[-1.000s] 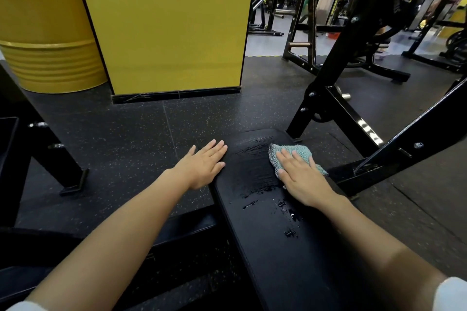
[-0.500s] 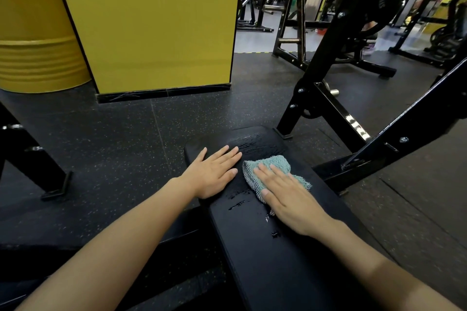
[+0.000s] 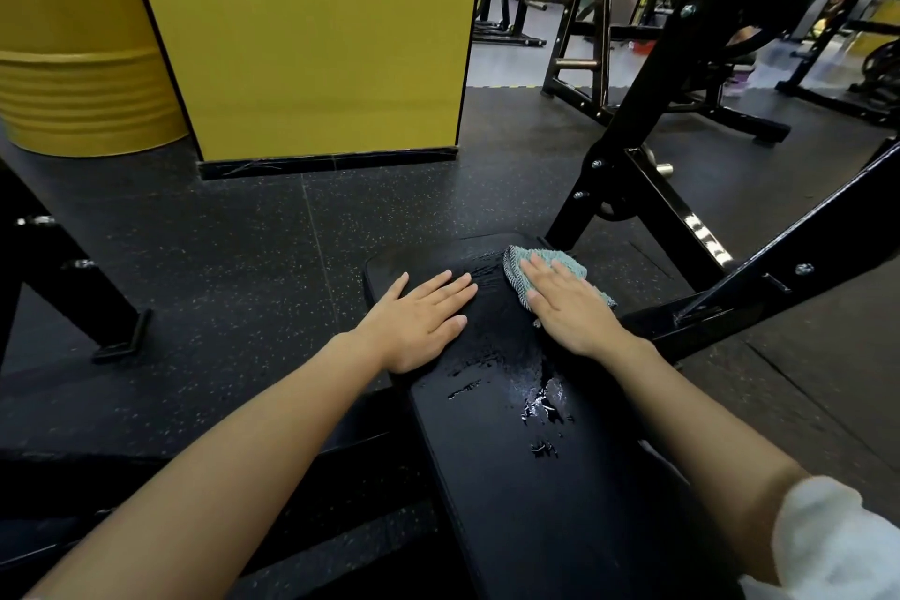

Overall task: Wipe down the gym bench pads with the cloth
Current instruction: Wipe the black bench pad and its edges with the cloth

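Teal cloth (image 3: 560, 261) is pressed flat under the right hand (image 3: 570, 307) at the far end of the black bench pad (image 3: 511, 477), right of the frame's centre; the fingers are laid straight over it, not curled round it. The left hand (image 3: 419, 322) is spread palm down on the pad's left edge just beside it, with nothing held. Pooled liquid (image 3: 543, 400) and scattered drops are seen lower on the pad, between the two forearms, not yet wiped

Several slips can be foreseen. Since the cloth is only pressed and not gripped, it could be bunched up or slid out from under the palm if a stroke is made quickly over the wet surface. It lies close to the pad's right edge, so it might be pushed off toward the steel frame (image 3: 730, 302) and the rubber floor (image 3: 243, 258). The bracing palm could skid if the wet patch is reached. If strokes are confined to the far end, the puddle would be missed and streaks left to dry
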`<act>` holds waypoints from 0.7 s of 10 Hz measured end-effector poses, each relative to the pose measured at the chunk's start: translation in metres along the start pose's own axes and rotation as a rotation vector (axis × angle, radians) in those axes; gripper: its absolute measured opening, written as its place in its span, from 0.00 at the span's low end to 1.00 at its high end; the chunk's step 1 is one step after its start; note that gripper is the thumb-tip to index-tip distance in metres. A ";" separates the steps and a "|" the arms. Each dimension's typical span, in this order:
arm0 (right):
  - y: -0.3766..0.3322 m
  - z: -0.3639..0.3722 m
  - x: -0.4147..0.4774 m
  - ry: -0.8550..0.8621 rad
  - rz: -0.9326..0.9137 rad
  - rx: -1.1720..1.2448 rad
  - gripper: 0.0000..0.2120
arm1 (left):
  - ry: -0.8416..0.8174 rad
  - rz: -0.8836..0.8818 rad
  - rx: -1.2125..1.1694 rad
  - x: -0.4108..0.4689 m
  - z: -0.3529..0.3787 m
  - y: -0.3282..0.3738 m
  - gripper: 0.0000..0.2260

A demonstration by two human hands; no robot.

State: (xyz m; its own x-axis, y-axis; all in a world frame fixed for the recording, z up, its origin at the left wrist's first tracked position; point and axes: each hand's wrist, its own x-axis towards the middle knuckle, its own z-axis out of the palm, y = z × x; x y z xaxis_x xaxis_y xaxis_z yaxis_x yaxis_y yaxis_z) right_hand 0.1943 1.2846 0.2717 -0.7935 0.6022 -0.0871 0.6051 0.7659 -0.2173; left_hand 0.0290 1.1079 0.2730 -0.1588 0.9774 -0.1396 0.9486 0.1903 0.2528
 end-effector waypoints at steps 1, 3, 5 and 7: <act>0.000 0.000 -0.027 -0.001 -0.041 0.017 0.24 | 0.000 0.010 -0.004 0.000 0.000 -0.001 0.23; 0.000 0.003 -0.089 -0.025 -0.125 0.044 0.23 | 0.009 0.028 -0.017 0.000 0.001 -0.003 0.23; -0.002 -0.002 -0.067 -0.048 -0.073 -0.009 0.25 | 0.018 0.027 -0.004 0.000 0.003 -0.003 0.23; -0.007 -0.006 -0.006 -0.064 0.028 -0.010 0.24 | 0.022 0.020 -0.006 0.000 0.002 -0.002 0.23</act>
State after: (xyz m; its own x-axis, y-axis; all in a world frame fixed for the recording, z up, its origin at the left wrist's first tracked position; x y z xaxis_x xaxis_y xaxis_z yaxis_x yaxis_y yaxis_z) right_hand 0.1957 1.2772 0.2797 -0.7787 0.6079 -0.1550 0.6273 0.7516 -0.2040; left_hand 0.0280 1.1073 0.2703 -0.1462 0.9827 -0.1134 0.9500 0.1714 0.2611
